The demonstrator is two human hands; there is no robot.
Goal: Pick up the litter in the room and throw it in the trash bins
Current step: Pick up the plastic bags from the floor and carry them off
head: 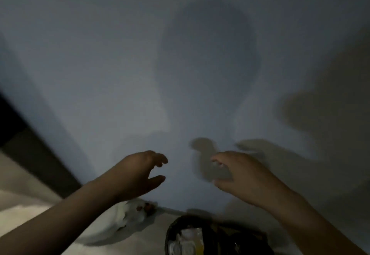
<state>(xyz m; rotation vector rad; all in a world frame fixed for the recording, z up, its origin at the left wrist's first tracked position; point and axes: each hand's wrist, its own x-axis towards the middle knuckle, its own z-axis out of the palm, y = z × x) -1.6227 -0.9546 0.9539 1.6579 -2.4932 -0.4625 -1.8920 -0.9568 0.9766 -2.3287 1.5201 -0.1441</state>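
Note:
Both my hands are raised in front of a pale wall, above the floor. My left hand (pixel 140 171) has its fingers curled apart and holds nothing. My right hand (pixel 238 172) is likewise open with spread fingers and nothing in it. Below them, at the bottom edge, stands a dark round trash bin (pixel 174 228) lined with a black bag, with white and yellowish litter (pixel 187 241) inside. To its left, against the wall's base, lies a white plastic bag (pixel 128 217) with some brownish bits at its top.
A pale wall (pixel 180 74) fills most of the view, with shadows of my head and hands on it. A dark vertical edge (pixel 30 144), perhaps a door frame, runs at the left. Light floor (pixel 24 194) shows at the bottom left. The scene is dim and blurred.

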